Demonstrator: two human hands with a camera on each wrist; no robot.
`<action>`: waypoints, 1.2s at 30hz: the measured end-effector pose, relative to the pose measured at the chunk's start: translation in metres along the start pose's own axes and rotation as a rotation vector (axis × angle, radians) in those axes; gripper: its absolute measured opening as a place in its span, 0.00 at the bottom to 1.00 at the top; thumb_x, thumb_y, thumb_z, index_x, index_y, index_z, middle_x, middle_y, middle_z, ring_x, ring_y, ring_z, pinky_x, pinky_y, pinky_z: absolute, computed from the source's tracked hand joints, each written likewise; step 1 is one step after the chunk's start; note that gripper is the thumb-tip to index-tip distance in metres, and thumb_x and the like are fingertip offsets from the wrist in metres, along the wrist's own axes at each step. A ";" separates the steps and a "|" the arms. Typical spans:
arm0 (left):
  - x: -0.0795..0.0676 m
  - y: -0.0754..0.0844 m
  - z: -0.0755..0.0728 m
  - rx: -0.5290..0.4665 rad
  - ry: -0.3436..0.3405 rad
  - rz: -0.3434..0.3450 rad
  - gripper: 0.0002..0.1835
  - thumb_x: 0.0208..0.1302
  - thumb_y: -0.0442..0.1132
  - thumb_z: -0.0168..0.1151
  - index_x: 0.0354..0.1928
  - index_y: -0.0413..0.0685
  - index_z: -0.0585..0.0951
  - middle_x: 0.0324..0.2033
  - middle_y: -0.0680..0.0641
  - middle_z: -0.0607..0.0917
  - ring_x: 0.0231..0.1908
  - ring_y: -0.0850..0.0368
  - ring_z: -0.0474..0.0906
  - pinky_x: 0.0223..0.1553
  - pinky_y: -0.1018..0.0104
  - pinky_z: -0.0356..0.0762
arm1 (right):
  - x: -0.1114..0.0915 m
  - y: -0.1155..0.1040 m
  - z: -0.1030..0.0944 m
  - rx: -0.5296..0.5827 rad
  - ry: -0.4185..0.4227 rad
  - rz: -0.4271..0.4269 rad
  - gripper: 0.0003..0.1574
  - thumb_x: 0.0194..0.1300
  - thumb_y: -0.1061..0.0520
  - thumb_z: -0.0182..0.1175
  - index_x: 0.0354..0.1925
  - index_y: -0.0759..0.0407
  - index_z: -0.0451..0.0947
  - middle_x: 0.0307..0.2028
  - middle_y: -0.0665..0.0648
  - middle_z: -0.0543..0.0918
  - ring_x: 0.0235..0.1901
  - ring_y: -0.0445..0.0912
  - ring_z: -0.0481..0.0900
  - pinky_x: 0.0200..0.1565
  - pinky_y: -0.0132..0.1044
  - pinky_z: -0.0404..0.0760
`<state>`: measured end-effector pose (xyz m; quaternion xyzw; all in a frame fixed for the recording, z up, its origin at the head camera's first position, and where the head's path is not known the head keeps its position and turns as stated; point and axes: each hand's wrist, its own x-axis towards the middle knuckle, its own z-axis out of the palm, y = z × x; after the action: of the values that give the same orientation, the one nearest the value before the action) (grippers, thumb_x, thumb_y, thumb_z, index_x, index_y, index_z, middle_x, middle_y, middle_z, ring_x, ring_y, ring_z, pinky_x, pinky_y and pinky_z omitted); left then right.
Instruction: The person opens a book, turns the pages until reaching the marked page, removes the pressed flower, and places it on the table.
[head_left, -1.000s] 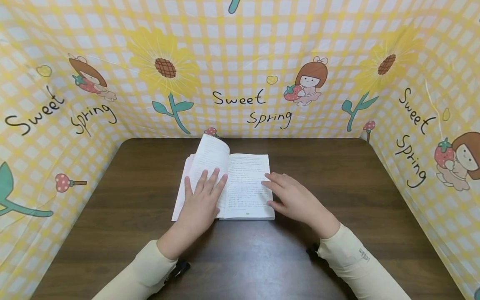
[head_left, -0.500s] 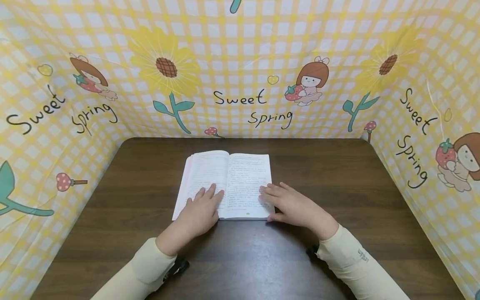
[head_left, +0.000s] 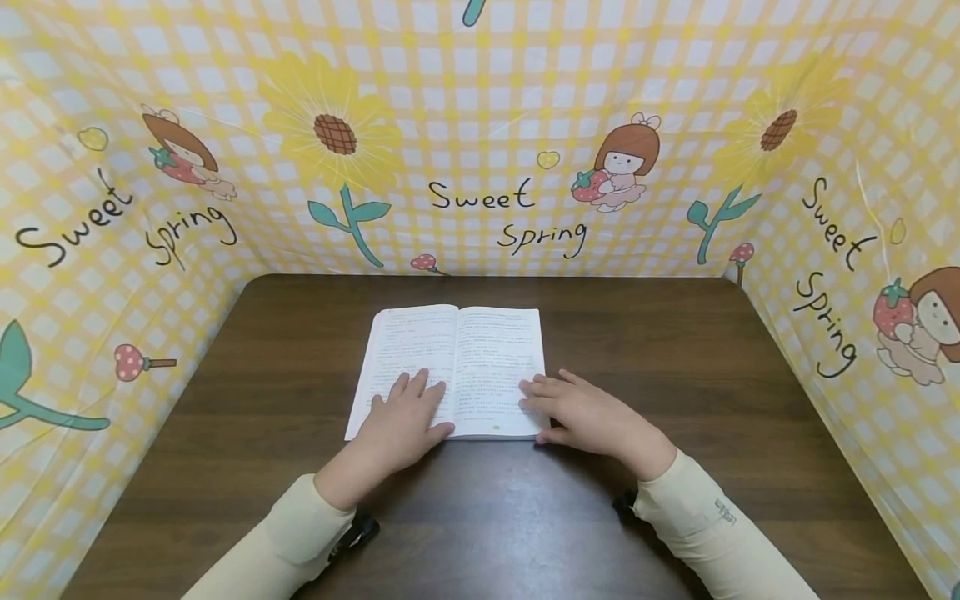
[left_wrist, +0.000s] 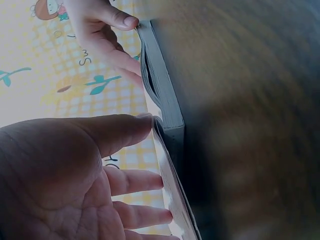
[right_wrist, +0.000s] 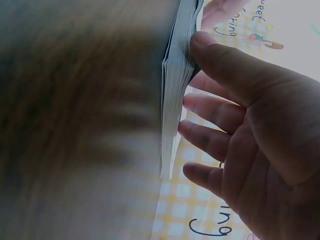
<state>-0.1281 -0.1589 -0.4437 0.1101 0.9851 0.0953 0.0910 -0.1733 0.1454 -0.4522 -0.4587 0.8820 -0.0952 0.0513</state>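
Hands [head_left: 397,425] touch facing pages of the open book [head_left: 480,350].

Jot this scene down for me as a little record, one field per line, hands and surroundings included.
Item: open white-paged printed book, lying on the surface below
Surface: dark brown wood-grain table
Bare left hand: fingers spread on the left page, thumb near the fold's lower end
Bare right hand: fingers at the outer edge of the right page, thumb at the book's near corner
Clothing: long cream sleeves
Backdrop: yellow-and-white checked sheet lettered "Sweet Spring"
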 end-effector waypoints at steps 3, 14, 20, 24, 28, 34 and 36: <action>0.000 0.001 -0.001 -0.010 0.002 -0.003 0.37 0.70 0.58 0.63 0.73 0.46 0.71 0.76 0.33 0.62 0.75 0.28 0.56 0.61 0.20 0.61 | -0.001 0.000 -0.001 -0.011 0.015 -0.027 0.31 0.68 0.45 0.68 0.65 0.55 0.80 0.71 0.59 0.74 0.72 0.56 0.70 0.71 0.62 0.63; 0.001 0.003 0.001 -0.034 0.017 -0.002 0.37 0.68 0.56 0.65 0.73 0.44 0.71 0.77 0.35 0.61 0.76 0.31 0.55 0.63 0.22 0.61 | -0.001 0.000 -0.003 -0.181 0.103 -0.174 0.05 0.66 0.59 0.68 0.34 0.49 0.82 0.55 0.54 0.87 0.60 0.52 0.83 0.62 0.54 0.78; 0.002 0.006 0.003 -0.034 0.061 0.152 0.32 0.68 0.50 0.68 0.71 0.50 0.75 0.76 0.42 0.66 0.77 0.36 0.57 0.66 0.24 0.59 | 0.003 0.000 0.000 -0.160 0.201 -0.170 0.13 0.66 0.63 0.63 0.30 0.51 0.69 0.23 0.44 0.73 0.31 0.42 0.79 0.54 0.48 0.83; 0.000 0.010 0.003 -0.042 0.048 0.232 0.27 0.69 0.50 0.67 0.68 0.54 0.78 0.73 0.45 0.71 0.76 0.38 0.59 0.67 0.25 0.58 | 0.002 0.001 0.000 -0.111 0.247 -0.145 0.12 0.66 0.64 0.62 0.31 0.50 0.71 0.21 0.43 0.70 0.23 0.40 0.68 0.54 0.49 0.83; -0.003 0.014 0.002 -0.028 0.040 0.237 0.25 0.68 0.51 0.67 0.65 0.54 0.81 0.69 0.47 0.76 0.75 0.38 0.60 0.68 0.25 0.57 | 0.001 0.001 0.000 -0.123 0.267 -0.129 0.09 0.66 0.63 0.63 0.35 0.50 0.75 0.21 0.42 0.76 0.22 0.40 0.70 0.49 0.43 0.84; -0.004 0.016 0.006 -0.005 0.029 0.219 0.24 0.66 0.52 0.70 0.62 0.56 0.83 0.68 0.49 0.78 0.76 0.39 0.59 0.67 0.24 0.58 | 0.001 0.001 -0.002 -0.208 0.358 -0.156 0.08 0.66 0.63 0.61 0.38 0.49 0.76 0.22 0.41 0.77 0.21 0.39 0.67 0.29 0.33 0.74; -0.003 0.016 0.008 -0.006 0.029 0.212 0.24 0.65 0.52 0.70 0.62 0.57 0.83 0.68 0.49 0.78 0.76 0.39 0.59 0.66 0.24 0.58 | 0.001 0.000 -0.004 -0.229 0.406 -0.181 0.08 0.66 0.63 0.62 0.39 0.50 0.77 0.22 0.41 0.77 0.20 0.39 0.67 0.29 0.33 0.74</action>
<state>-0.1203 -0.1434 -0.4475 0.2119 0.9689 0.1087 0.0664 -0.1747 0.1454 -0.4484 -0.5101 0.8346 -0.0890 -0.1879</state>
